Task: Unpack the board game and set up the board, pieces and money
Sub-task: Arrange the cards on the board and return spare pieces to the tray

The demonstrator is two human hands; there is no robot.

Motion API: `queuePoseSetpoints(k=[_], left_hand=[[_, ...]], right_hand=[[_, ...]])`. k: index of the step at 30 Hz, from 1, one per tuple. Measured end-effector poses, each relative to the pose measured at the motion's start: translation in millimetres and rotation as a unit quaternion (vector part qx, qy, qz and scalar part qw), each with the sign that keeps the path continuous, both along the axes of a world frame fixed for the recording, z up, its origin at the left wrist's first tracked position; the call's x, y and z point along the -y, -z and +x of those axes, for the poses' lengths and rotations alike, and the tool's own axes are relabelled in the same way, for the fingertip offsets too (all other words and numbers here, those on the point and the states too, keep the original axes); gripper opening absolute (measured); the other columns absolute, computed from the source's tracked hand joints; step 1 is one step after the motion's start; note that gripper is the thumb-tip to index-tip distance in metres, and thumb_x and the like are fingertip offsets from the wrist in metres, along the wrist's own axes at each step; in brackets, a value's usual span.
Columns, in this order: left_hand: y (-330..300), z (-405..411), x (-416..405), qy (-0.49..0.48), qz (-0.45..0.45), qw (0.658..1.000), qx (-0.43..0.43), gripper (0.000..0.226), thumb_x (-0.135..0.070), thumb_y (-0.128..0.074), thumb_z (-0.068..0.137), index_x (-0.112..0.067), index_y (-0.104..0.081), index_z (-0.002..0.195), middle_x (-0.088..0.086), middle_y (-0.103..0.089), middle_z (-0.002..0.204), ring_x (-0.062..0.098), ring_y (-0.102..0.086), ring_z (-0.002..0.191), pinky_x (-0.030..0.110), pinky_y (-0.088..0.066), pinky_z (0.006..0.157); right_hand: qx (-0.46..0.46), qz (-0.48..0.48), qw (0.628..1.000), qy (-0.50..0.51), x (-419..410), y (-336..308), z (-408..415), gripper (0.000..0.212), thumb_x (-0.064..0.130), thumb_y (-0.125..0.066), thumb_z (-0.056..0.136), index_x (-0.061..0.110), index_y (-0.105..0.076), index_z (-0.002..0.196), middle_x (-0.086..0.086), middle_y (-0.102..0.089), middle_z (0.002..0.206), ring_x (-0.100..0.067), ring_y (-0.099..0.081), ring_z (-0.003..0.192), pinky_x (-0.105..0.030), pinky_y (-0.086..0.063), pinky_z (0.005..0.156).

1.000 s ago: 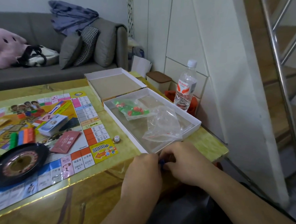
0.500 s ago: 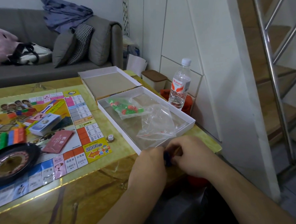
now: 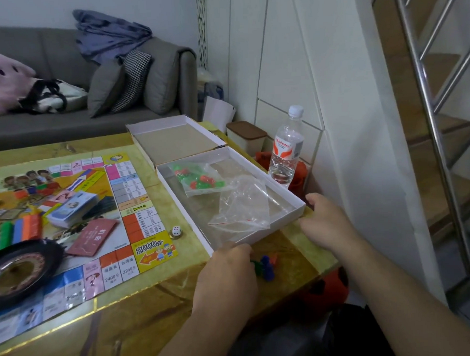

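Observation:
The game board [image 3: 137, 199] lies flat on the table, carrying a money stack [image 3: 72, 208], a red card deck [image 3: 92, 237], coloured blocks [image 3: 21, 228] and a black roulette wheel [image 3: 18, 271]. A die [image 3: 176, 231] sits beside the board. The white box base [image 3: 286, 186] holds a bag of red and green houses [image 3: 198, 178] and an empty clear bag [image 3: 243, 207]. Green, blue and orange pawns [image 3: 267, 267] stand on the table just in front of it. My right hand [image 3: 326, 224] grips the box's near right corner. My left hand [image 3: 228, 273] sits at its near left corner, fingertips hidden.
The box lid [image 3: 172, 140] lies upside down behind the base. A water bottle [image 3: 285, 150] and a small lidded container [image 3: 246, 135] stand past the table's right edge by the wall. A grey sofa [image 3: 62, 124] runs behind the yellow table [image 3: 127, 319]. Stairs rise at right.
My hands were together over a small blue piece; they have parted. The pawns now stand on the table, and my right hand has moved right to the box's corner.

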State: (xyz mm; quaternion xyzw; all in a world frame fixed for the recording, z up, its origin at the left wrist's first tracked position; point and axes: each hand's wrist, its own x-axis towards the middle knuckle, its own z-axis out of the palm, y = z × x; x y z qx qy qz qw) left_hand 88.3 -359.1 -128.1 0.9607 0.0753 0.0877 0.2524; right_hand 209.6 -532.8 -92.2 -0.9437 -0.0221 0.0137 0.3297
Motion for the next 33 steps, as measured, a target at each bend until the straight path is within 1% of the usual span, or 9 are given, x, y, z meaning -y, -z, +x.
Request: queuePoseSetpoints(k=[3, 9, 14, 16, 19, 22, 25, 30, 33], left_hand=[[-1, 1, -8, -0.009, -0.002, 1.0, 0.0, 0.017, -0.023, -0.057, 0.101, -0.032, -0.065, 0.113, -0.011, -0.058, 0.114, 0.013, -0.061, 0.102, 0.034, -0.058, 0.086], [-2, 3, -26, -0.017, -0.017, 1.0, 0.01, 0.029, -0.024, -0.054, 0.102, -0.036, -0.063, 0.127, -0.012, -0.065, 0.117, 0.012, -0.064, 0.106, 0.033, -0.056, 0.094], [-1, 6, -34, -0.004, -0.026, 1.0, 0.005, 0.038, -0.026, -0.058, 0.1, -0.04, -0.058, 0.135, -0.015, -0.067, 0.121, 0.01, -0.063, 0.111, 0.032, -0.054, 0.099], [0, 7, -37, -0.001, -0.034, 0.999, 0.004, 0.035, -0.026, -0.06, 0.1, -0.04, -0.06, 0.132, -0.015, -0.068, 0.117, 0.009, -0.063, 0.108, 0.032, -0.055, 0.097], [1, 7, -41, 0.002, -0.05, 0.999, 0.007, 0.033, -0.025, -0.061, 0.1, -0.04, -0.063, 0.129, -0.017, -0.068, 0.115, 0.006, -0.063, 0.105, 0.028, -0.055, 0.096], [2, 4, -41, 0.011, -0.054, 0.998, 0.018, 0.042, -0.019, -0.064, 0.096, -0.042, -0.063, 0.132, -0.018, -0.07, 0.114, 0.006, -0.064, 0.104, 0.023, -0.053, 0.094], [6, 2, -42, 0.009, -0.075, 0.997, 0.029, 0.043, -0.015, -0.067, 0.093, -0.04, -0.067, 0.129, -0.019, -0.072, 0.113, 0.005, -0.066, 0.102, 0.018, -0.049, 0.091], [13, 0, -40, 0.008, -0.109, 0.994, 0.025, 0.037, -0.014, -0.067, 0.092, -0.035, -0.071, 0.122, -0.023, -0.072, 0.107, -0.006, -0.064, 0.098, 0.013, -0.052, 0.092], [12, -3, -39, 0.026, -0.107, 0.994, 0.014, 0.04, -0.016, -0.067, 0.092, -0.035, -0.069, 0.127, -0.022, -0.072, 0.112, -0.001, -0.066, 0.101, 0.023, -0.055, 0.098]], right_hand=[[-0.03, 0.018, 0.999, -0.013, -5, 10, 10, 0.028, 0.016, -0.071, 0.093, 0.031, -0.063, 0.115, 0.013, -0.066, 0.108, -0.008, -0.06, 0.096, -0.029, -0.052, 0.076], [-0.026, 0.098, 0.993, 0.06, -15, -3, 37, 0.056, 0.006, -0.064, 0.088, 0.018, -0.054, 0.141, 0.008, -0.063, 0.124, -0.018, -0.059, 0.114, -0.035, -0.053, 0.095], [-0.036, 0.217, 0.974, 0.053, -42, -28, 79, 0.06, -0.001, -0.069, 0.092, 0.023, -0.05, 0.143, 0.006, -0.064, 0.13, -0.019, -0.059, 0.117, -0.044, -0.049, 0.11], [-0.05, 0.227, 0.971, 0.057, -47, -23, 93, 0.049, 0.002, -0.072, 0.092, 0.025, -0.055, 0.132, 0.002, -0.067, 0.131, -0.022, -0.061, 0.12, -0.048, -0.05, 0.111], [-0.037, 0.239, 0.968, 0.064, -51, -20, 91, 0.026, 0.007, -0.074, 0.093, 0.028, -0.059, 0.101, 0.003, -0.071, 0.108, -0.019, -0.065, 0.107, -0.043, -0.054, 0.106], [-0.003, 0.166, 0.981, 0.1, -43, -11, 75, 0.025, 0.004, -0.057, 0.099, 0.014, -0.062, 0.122, -0.002, -0.066, 0.103, -0.023, -0.057, 0.105, -0.032, -0.048, 0.093], [0.018, 0.108, 0.986, 0.128, -30, 1, 51, 0.04, 0.002, -0.054, 0.095, 0.002, -0.061, 0.134, -0.017, -0.066, 0.127, -0.035, -0.06, 0.117, -0.042, -0.053, 0.099], [0.035, 0.012, 0.999, -0.029, -10, 11, -7, 0.041, -0.004, -0.055, 0.084, 0.032, -0.069, 0.098, 0.01, -0.069, 0.1, -0.015, -0.067, 0.095, -0.037, -0.059, 0.076], [-0.019, -0.062, 0.979, -0.191, -5, 11, -34, 0.05, -0.005, -0.064, 0.084, 0.041, -0.069, 0.102, 0.015, -0.067, 0.105, -0.005, -0.066, 0.093, -0.028, -0.059, 0.069]])
